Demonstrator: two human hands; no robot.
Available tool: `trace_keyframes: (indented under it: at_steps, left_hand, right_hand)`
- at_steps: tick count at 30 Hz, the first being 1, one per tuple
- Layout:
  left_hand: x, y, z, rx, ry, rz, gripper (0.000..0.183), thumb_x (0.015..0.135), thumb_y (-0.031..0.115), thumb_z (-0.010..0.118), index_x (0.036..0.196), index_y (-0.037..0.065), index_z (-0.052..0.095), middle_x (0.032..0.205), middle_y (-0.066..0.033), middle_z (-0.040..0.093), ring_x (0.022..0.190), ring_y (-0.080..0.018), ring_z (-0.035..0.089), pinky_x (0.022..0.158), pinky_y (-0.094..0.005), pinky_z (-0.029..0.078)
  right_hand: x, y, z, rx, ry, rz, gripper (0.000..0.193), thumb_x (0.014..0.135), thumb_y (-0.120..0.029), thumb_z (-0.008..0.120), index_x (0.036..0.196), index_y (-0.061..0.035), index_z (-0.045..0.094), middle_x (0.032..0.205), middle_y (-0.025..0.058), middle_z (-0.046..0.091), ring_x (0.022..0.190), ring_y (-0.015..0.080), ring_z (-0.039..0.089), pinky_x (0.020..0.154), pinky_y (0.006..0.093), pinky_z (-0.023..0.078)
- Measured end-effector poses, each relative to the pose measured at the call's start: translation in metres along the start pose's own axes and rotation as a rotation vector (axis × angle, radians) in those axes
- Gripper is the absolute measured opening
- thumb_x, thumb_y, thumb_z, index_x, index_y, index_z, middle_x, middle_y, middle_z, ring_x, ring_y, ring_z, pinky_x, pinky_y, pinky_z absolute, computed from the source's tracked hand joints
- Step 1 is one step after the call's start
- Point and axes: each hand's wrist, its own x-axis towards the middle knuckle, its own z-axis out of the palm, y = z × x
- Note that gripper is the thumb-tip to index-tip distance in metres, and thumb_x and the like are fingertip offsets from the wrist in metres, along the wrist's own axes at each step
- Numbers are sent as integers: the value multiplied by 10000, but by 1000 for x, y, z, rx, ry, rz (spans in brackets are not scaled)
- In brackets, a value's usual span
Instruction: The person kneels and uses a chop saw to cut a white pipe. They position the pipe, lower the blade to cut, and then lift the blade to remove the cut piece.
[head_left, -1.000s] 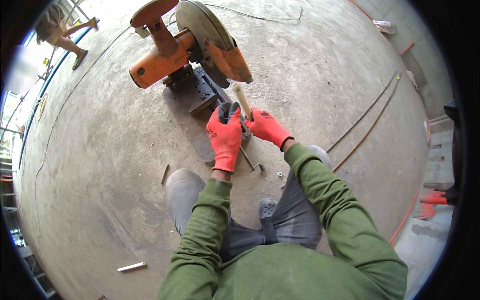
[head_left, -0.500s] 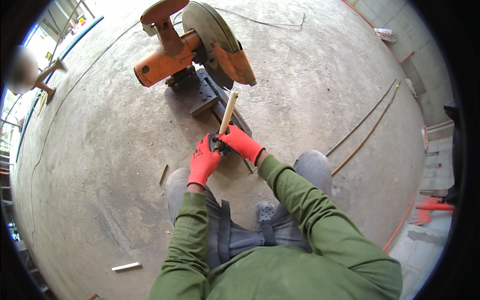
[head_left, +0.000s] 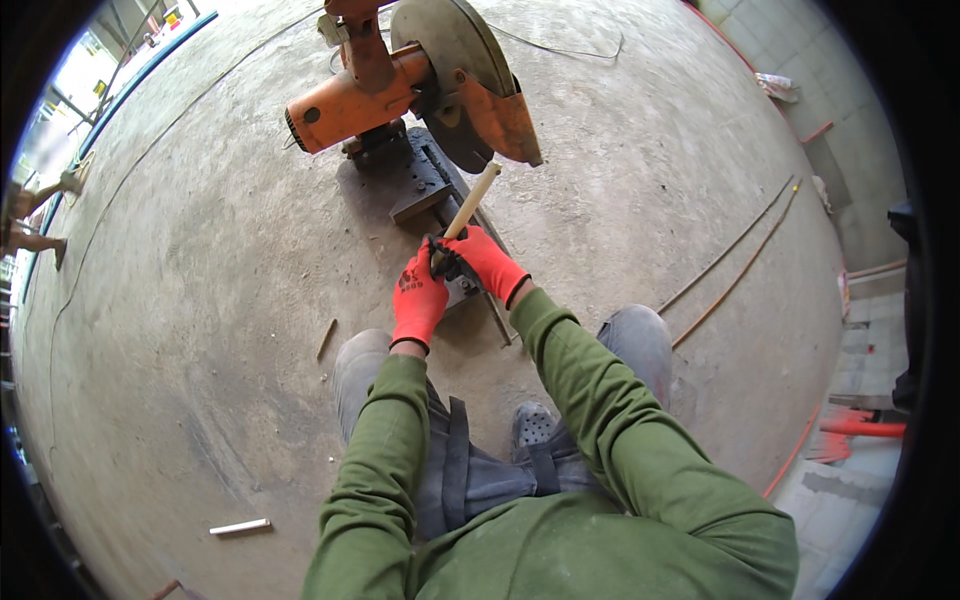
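A pale cream rod or tube [head_left: 472, 205] slants up and away from me, its far end close below the disc of an orange cut-off saw [head_left: 365, 105]. Red gloves with black fingertips cover both hands. My left hand [head_left: 420, 297] is closed around the rod's near end. Just to its right, my right hand [head_left: 487, 262] pinches the same rod a little higher up. Both are over the near end of the saw's dark metal base [head_left: 400, 185], which they partly hide. The saw's large grinding disc [head_left: 447, 45] is raised above the base, behind an orange guard [head_left: 500, 118].
Two long thin rods [head_left: 735, 260] lie on the concrete floor at right. A short white piece [head_left: 240, 527] and a small brown offcut [head_left: 327, 338] are on the floor at left. A cable [head_left: 130, 175] runs along the far left. Another person's legs [head_left: 40, 220] show there.
The rod leans further to the right, and both hands stay closed on it. My view has shifted slightly, moving the saw up and right. The other person has moved toward the left edge.
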Motion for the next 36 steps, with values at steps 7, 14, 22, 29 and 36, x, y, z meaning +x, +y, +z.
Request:
trace_keyframes:
  at_steps: [7,14,22,29,36]
  left_hand:
    - [3,-1,3,-29,51,27,659,871,15,584,1503,194,529,1255,-161,685,1173,-369,646,970,-440,527]
    - [2,-13,14,50,40,72,638,914,118,614,1524,260,492,1232,-95,655,1122,-341,655,919,-460,546]
    - [-6,16,15,36,38,45,628,894,69,603,1500,215,526,1254,-146,672,1139,-369,655,920,-461,542]
    - [-18,15,4,-133,91,205,396,917,40,539,1276,179,629,1160,-188,680,1093,-421,653,880,-514,548]
    - [-23,15,33,-104,42,66,455,986,108,466,1432,152,547,1154,-249,654,1120,-449,630,959,-514,522]
  right_hand:
    - [2,10,14,-35,167,-71,181,978,-168,669,1034,3,689,798,58,702,618,141,664,551,296,528]
    - [-9,7,15,-57,166,-84,204,990,-184,664,1030,14,689,819,47,700,669,122,650,607,289,519]
    - [-14,0,-3,-121,200,-96,214,982,-182,684,1038,24,695,858,32,700,726,100,619,646,295,515]
    - [-8,23,-17,-309,128,-257,289,943,-235,689,987,48,725,800,92,710,731,153,649,644,342,518]
    - [-2,43,-30,-153,236,-167,178,979,-163,672,944,7,706,792,34,692,661,123,626,601,313,507]
